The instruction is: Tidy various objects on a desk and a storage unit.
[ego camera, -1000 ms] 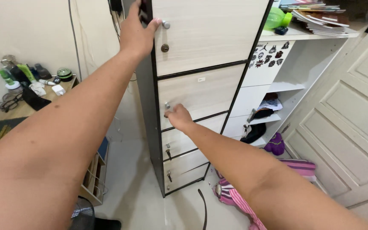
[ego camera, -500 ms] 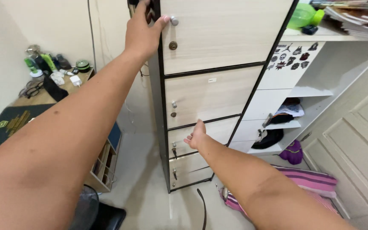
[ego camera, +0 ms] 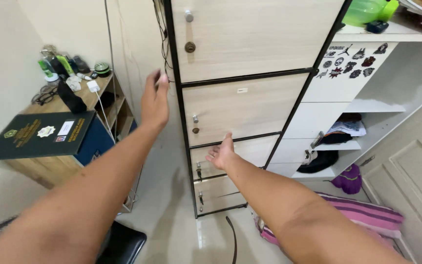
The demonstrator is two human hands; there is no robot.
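Both my hands hang open and empty: left hand at ten o'clock off the cabinet, right hand nearing its still-closed third drawer.

Pretty clearly a bedroom at home: a tall wood-look locker cabinet is stood beside white shelves stuffed with folded clothes, toiletries are crowded on a small side table, and a striped pink blanket is left on the tiled floor.
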